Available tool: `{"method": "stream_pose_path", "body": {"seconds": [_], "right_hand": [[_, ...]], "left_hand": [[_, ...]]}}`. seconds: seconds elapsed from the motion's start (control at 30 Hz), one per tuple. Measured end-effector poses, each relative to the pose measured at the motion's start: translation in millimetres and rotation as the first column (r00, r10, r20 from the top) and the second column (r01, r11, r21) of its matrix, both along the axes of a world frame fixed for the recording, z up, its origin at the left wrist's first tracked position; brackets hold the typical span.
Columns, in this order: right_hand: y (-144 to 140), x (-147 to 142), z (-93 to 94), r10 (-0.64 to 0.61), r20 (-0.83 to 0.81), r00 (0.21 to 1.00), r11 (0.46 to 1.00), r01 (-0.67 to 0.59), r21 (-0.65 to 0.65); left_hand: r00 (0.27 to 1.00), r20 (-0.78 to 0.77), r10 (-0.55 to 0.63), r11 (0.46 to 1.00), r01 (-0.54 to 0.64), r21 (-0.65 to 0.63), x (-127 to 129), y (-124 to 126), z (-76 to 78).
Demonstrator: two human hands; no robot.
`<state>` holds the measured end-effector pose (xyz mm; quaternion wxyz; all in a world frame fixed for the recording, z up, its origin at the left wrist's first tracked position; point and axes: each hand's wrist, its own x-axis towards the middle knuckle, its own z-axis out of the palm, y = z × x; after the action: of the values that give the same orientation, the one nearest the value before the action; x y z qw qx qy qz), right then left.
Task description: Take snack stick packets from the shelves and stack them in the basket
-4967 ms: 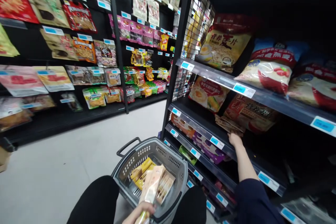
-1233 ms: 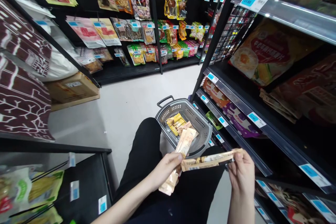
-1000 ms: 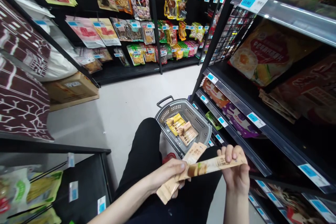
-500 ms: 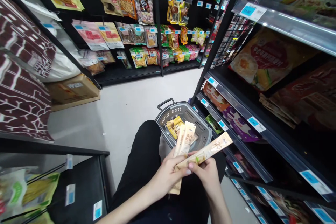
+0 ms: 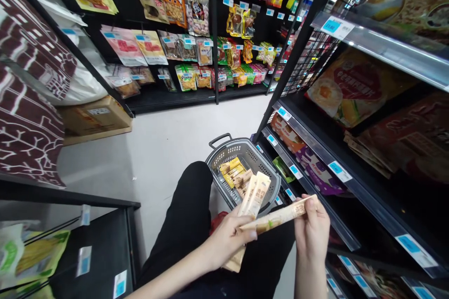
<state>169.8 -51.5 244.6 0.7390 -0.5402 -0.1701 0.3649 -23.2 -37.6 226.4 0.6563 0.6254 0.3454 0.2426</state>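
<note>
Several long cream-coloured milk tea sachets [image 5: 258, 192] are bunched in my left hand [image 5: 224, 238], which is closed round their middles. Another sachet [image 5: 282, 215] lies slantwise across, one end pinched by my left thumb and fingers. My right hand [image 5: 312, 224] pinches the far end of that same sachet between thumb and fingertips. Beyond my hands, a grey shopping basket [image 5: 268, 166] stands on the floor by my knees. Inside it lie yellow sachets [image 5: 231, 170] and brownish-cream sachets [image 5: 243, 181], partly hidden by the held bunch.
Shelves with a clear price rail [image 5: 315, 152] rise close on my right, holding bagged food [image 5: 351, 86]. A black rack of hanging snack packs [image 5: 198, 11] stands ahead. At the left are a cardboard box [image 5: 96, 117] and a low black shelf [image 5: 101, 247].
My right hand has slid outward to the right, from the middle of the slanting sachet to its far end. The bunch in my left hand has shifted slightly right and down.
</note>
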Motion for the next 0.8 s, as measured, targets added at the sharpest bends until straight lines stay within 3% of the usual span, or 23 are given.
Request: {"method": "stream_pose_path", "body": {"seconds": [0.1,0.2,0.3,0.37,0.4,0.47,0.53,0.57,0.63,0.8], "right_hand": [[-0.9,-1.0,-1.0,0.100,0.039,0.994,0.983,-0.105,0.150],[-0.1,-0.5,0.4,0.203,0.068,0.977,0.947,-0.214,0.238],[-1.1,-1.9,3.5,0.250,0.039,0.967,0.936,-0.252,0.247],[-3.5,-5.8,4.9,0.291,0.008,0.957,0.934,-0.286,0.216],[-4.9,-8.5,4.9,0.315,-0.002,0.949,0.931,-0.309,0.193],[-7.6,-14.6,3.1,0.363,-0.012,0.932,0.924,-0.359,0.135],[-9.5,-20.5,-1.2,0.415,-0.019,0.909,0.909,-0.414,0.049],[-10.0,-23.3,-3.9,0.431,-0.025,0.902,0.902,-0.431,0.004],[-10.8,-29.4,-8.8,0.438,-0.041,0.898,0.895,-0.440,-0.071],[-12.0,-46.3,-15.5,0.462,-0.052,0.886,0.878,-0.464,-0.115]], "left_hand": [[0.966,0.233,-0.111,0.933,0.182,-0.310,0.1,-2.7,-1.5],[0.928,0.370,-0.048,0.811,0.252,-0.528,0.9,-6.6,-4.2],[0.936,0.352,0.010,0.743,0.228,-0.629,1.8,-7.0,-4.9],[0.949,0.315,0.022,0.748,0.193,-0.635,2.4,-4.9,-3.0],[0.957,0.288,0.032,0.773,0.159,-0.614,2.8,-3.5,-1.6],[0.977,0.203,0.064,0.875,0.043,-0.482,3.8,-0.7,1.5],[0.989,0.098,0.108,0.967,-0.082,-0.240,5.0,1.2,3.9],[0.990,0.052,0.131,0.985,-0.123,-0.121,5.7,1.6,4.5],[0.986,-0.011,0.164,0.986,-0.163,0.031,6.7,1.3,4.6],[0.981,-0.046,0.189,0.974,-0.182,0.132,6.4,-0.1,2.3]]}}
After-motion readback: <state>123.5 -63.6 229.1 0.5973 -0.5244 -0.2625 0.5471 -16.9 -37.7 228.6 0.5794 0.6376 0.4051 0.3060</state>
